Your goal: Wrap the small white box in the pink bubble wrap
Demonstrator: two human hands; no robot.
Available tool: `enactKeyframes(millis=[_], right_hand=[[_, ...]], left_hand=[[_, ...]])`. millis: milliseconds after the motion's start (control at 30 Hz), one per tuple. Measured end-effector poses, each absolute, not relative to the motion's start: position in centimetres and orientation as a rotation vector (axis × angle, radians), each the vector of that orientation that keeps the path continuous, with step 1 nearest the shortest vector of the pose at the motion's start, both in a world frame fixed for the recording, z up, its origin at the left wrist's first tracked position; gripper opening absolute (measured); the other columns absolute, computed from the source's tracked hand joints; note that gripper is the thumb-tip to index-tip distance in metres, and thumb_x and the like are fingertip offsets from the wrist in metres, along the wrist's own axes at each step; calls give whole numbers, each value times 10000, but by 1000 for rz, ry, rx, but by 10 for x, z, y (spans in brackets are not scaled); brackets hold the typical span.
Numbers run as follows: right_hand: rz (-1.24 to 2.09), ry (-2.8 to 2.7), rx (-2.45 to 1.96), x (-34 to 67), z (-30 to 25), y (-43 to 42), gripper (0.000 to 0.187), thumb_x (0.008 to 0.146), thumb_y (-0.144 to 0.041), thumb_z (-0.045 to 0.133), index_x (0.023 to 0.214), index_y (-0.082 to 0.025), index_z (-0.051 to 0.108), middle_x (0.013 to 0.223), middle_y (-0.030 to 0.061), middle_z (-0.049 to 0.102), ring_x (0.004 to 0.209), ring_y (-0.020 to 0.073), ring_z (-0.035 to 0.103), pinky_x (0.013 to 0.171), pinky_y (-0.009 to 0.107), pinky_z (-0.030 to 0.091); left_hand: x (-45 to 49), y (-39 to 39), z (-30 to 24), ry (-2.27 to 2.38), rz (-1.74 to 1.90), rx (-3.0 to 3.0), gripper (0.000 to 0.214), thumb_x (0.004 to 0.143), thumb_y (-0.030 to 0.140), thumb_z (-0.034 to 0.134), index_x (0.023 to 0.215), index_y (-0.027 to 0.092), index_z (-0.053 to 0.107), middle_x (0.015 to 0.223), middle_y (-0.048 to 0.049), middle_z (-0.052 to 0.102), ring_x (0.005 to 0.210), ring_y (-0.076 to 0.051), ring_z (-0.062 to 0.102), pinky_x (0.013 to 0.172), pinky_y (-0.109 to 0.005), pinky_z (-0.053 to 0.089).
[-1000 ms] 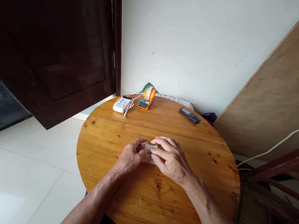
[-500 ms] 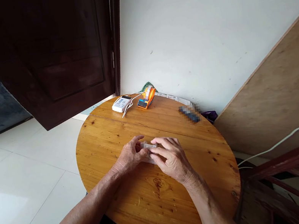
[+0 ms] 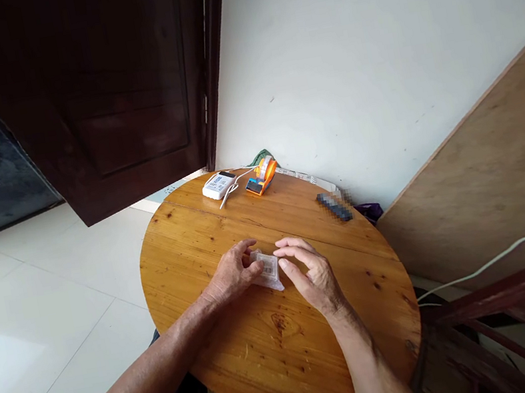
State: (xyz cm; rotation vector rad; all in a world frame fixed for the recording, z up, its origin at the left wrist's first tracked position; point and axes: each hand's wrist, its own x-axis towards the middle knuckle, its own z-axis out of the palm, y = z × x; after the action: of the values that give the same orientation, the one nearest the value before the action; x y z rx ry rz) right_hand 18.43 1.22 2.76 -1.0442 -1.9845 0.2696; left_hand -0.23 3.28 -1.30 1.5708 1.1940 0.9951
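Note:
A small, flat, whitish packet in clear plastic [image 3: 269,270] lies at the middle of the round wooden table [image 3: 269,351]. My left hand [image 3: 235,269] grips its left edge, thumb on top and the other fingers behind it. What is inside the wrapping is too small to make out. On the packet's right side, my right hand [image 3: 310,272] is raised with thumb and fingers apart, and nothing shows between them. Its fingertips are close to the packet's right edge.
Toward the back stand a white box-shaped device [image 3: 218,185] with a white cable [image 3: 229,194] and an orange tape dispenser [image 3: 262,177]. A blurred dark object [image 3: 334,206] lies at the right rear. Behind are a dark door [image 3: 126,112] and a white wall [image 3: 345,60].
My right hand has moved off the packet to the right and its fingers have parted, uncovering more of the packet. My left hand keeps its hold. The view has shifted slightly.

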Motion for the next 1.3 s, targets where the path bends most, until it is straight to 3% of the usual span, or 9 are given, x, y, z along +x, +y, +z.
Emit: enactKeyframes(millis=[167,400,600,800,967,1100,1300], right_hand=[[97,-2179,-1066,180,24,10,163,869,-165,543,849,-225,694,1143,77,652,1038,232,607,899,397,450],[-233,-2313,-1036,167,32,0,167,815,-92,546,771,-204,662,1046,82,681,1008,240,580,864,396,395],[58,-2007,-1050,175,30,6,138,862,-192,543,771,-219,643,931,61,676,892,213,621,837,376,453],[249,-1877,-1104,184,26,12,165,894,-214,505,931,-228,665,1015,77,676,1006,232,625,916,404,491],[335,-1912,-1107,182,23,12,240,854,-196,532,1059,-218,655,1125,86,672,1105,239,606,1000,426,468],[412,-1904,-1154,181,20,13,341,813,-203,563,1148,-208,626,1165,94,673,1084,244,627,969,432,494],[544,-1810,-1253,175,17,19,311,793,-294,623,1092,-217,656,1121,85,710,1050,250,650,928,424,509]], left_hand=[[-2,34,-15,1202,1008,1585,542,773,231,607,1298,111,542,932,-37,618,711,-115,551,668,-232,448],[-3,33,-14,1220,1002,1586,519,773,263,624,1269,120,569,939,-40,641,757,-130,582,704,-239,467],[-4,30,-8,1233,995,1580,514,772,289,623,1255,117,576,992,-61,647,760,-139,586,710,-257,481],[-6,26,0,1210,1025,1463,482,835,366,567,1229,90,583,1059,-108,633,737,-138,580,646,-250,470],[-8,24,4,1206,984,1466,485,826,345,573,1233,80,577,986,-99,650,758,-155,588,667,-261,475],[-9,23,5,1270,988,1522,467,807,331,570,1205,87,602,915,-71,644,740,-151,572,671,-264,465],[-9,22,-1,1333,1092,1644,348,749,258,582,1061,126,659,798,-14,588,684,-122,532,637,-233,426]])
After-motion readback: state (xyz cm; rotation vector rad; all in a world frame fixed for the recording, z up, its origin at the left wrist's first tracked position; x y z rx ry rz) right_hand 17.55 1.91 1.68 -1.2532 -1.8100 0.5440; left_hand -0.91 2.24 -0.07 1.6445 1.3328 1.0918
